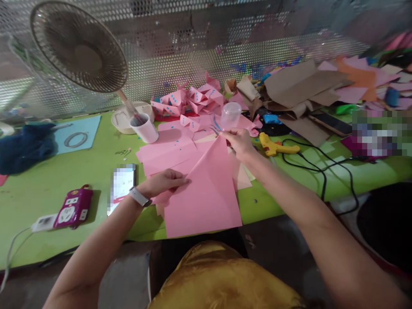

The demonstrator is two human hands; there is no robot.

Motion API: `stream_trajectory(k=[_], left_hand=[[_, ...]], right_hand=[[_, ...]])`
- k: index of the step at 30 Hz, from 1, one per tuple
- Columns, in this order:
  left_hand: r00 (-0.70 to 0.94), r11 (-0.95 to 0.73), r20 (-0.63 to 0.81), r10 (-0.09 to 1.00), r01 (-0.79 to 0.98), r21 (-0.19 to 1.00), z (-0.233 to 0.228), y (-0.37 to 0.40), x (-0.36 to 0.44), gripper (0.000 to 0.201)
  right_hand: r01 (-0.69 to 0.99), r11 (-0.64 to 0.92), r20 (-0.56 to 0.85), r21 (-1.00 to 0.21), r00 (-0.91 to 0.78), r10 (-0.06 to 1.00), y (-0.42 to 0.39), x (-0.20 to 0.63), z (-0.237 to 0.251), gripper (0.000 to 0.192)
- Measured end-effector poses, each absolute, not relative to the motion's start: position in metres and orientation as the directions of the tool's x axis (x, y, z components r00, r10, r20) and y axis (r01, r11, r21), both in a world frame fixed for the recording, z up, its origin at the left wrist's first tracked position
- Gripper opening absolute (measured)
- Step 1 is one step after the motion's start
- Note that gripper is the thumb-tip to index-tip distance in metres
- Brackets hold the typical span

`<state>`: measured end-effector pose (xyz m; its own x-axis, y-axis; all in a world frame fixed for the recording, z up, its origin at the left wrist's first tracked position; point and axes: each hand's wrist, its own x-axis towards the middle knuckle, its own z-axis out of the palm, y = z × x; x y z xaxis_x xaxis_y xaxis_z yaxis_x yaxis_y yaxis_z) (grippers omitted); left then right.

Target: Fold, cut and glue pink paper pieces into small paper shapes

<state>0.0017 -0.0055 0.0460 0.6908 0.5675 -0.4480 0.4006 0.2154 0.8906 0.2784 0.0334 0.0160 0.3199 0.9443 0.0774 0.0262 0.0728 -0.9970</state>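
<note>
Pink square paper sheet [206, 193] was held folded diagonally above the green worktop [48, 189], just before the clear plastic cup [230, 115]; left hand [165, 182] pinched the crease, right hand [236, 141] clamped its top corner, keeping edges aligned.

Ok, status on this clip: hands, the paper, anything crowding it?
Left hand pinching the pink sheet at its left edge. Right hand pinching its top corner. More pink sheets beneath; clear cup just behind.
</note>
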Motion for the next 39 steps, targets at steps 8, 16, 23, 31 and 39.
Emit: stream_trajectory(k=[8, 16, 23, 31, 39], left_hand=[[0.638, 0.145, -0.664, 0.389, 0.669, 0.729, 0.058, -0.018, -0.039, 0.041], [0.636, -0.645, 0.188, 0.748, 0.633, 0.428, 0.062, -0.026, -0.010, 0.044], [0.851, -0.855, 0.097, 0.516, 0.504, 0.125, 0.022, -0.032, 0.030, 0.085], [0.843, -0.841, 0.039, 0.537, 0.530, 0.113, 0.013, -0.027, 0.020, 0.084], [0.847, -0.851, 0.098, 0.523, 0.511, 0.124, 0.005, -0.025, 0.018, 0.081]], right_hand=[[0.174, 0.110, 0.153, -0.979, 0.258, 0.954, 0.049, 0.280, 0.015, 0.027], [0.565, 0.065, 0.214, -0.823, 0.203, 0.956, 0.072, 0.271, 0.014, 0.029], [0.652, 0.064, 0.249, -0.756, 0.196, 0.949, 0.086, 0.268, -0.002, 0.027], [0.754, 0.064, 0.319, -0.653, 0.198, 0.927, 0.089, 0.267, -0.005, 0.024], [0.844, 0.487, 0.334, -0.226, -0.402, 0.852, 0.050, 0.262, -0.013, 0.067]])
